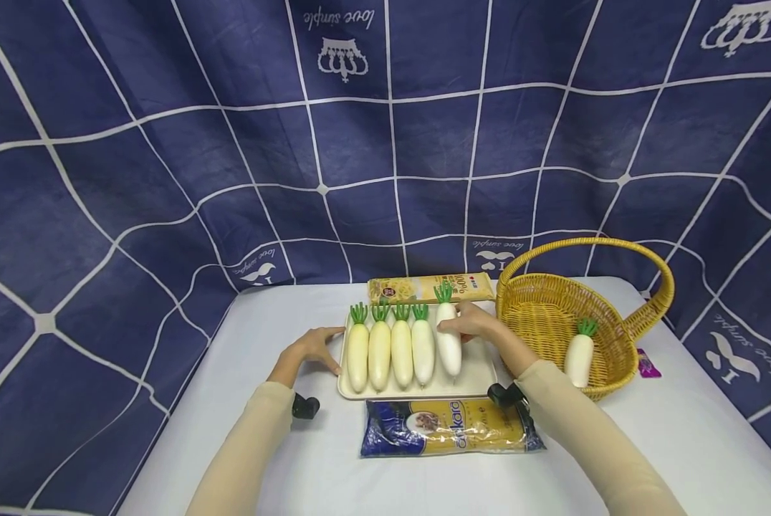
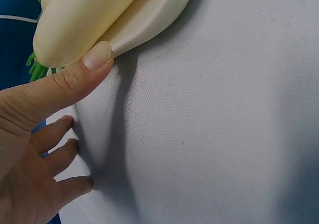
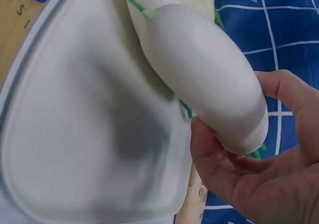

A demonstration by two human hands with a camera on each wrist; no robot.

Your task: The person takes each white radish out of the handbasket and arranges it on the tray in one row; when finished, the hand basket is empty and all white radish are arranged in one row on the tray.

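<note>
A white radish (image 1: 448, 340) with a green top is in my right hand (image 1: 472, 320); thumb and fingers grip it near its leafy end. In the right wrist view the radish (image 3: 209, 74) hangs over the cream tray (image 3: 60, 134), its root tip pointing away from the palm. Several more radishes (image 1: 379, 355) lie side by side on the tray (image 1: 479, 376), leaves toward the far side. My left hand (image 1: 309, 347) rests at the tray's left edge. In the left wrist view its thumb (image 2: 89, 67) touches the rim, the other fingers spread loosely below.
A yellow wicker basket (image 1: 534, 315) with an arched handle stands at the right, one radish (image 1: 579, 358) inside. Behind the tray lies a yellow noodle pack (image 1: 392, 289); in front, a blue and yellow pasta bag (image 1: 450, 428). A small purple packet (image 1: 647, 364) sits beside the basket.
</note>
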